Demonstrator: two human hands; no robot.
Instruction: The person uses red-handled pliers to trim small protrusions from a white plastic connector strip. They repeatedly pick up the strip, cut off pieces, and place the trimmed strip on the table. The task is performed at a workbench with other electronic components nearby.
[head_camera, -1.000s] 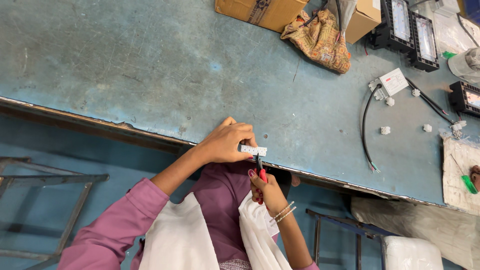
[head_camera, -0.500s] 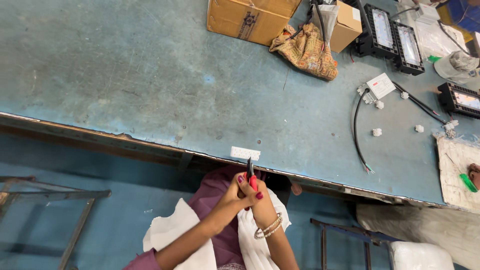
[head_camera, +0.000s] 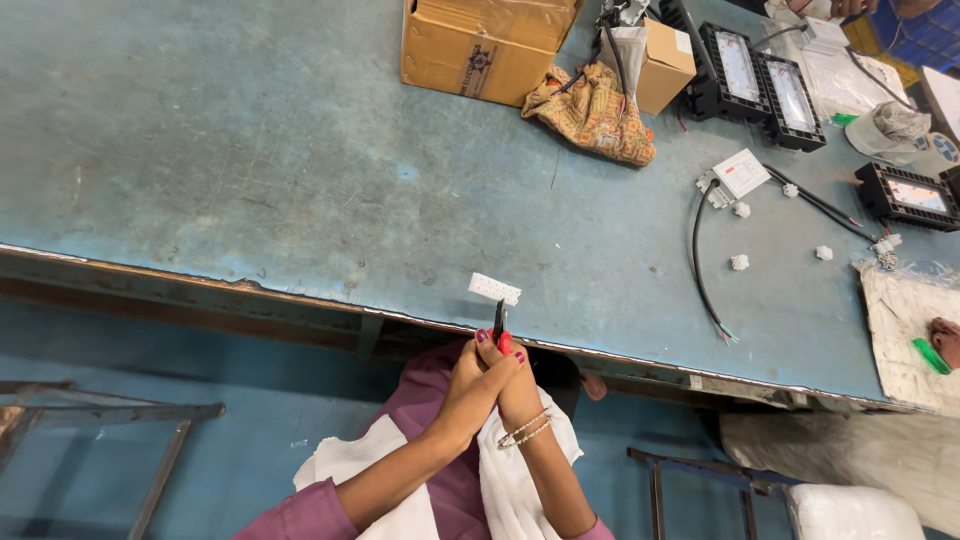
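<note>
Both my hands are clasped together at the near edge of the blue worktable (head_camera: 250, 180). My left hand (head_camera: 470, 385) wraps over my right hand (head_camera: 518, 385), and both grip a small tool with red handles and dark jaws (head_camera: 499, 325) that points up at the table edge. A small white strip-shaped block (head_camera: 494, 289) lies on the table just above the tool's tip, apart from my hands. Bangles sit on my right wrist.
Cardboard boxes (head_camera: 480, 40) and a patterned cloth bag (head_camera: 595, 115) stand at the back. Black lamp housings (head_camera: 760, 75), black cables (head_camera: 700, 260), small white connectors (head_camera: 740, 262) and a white module (head_camera: 740, 175) lie to the right. Metal frames stand below the table.
My left hand let go of the white block on the table and dropped down to join my right hand on the tool. The view shifted slightly.
</note>
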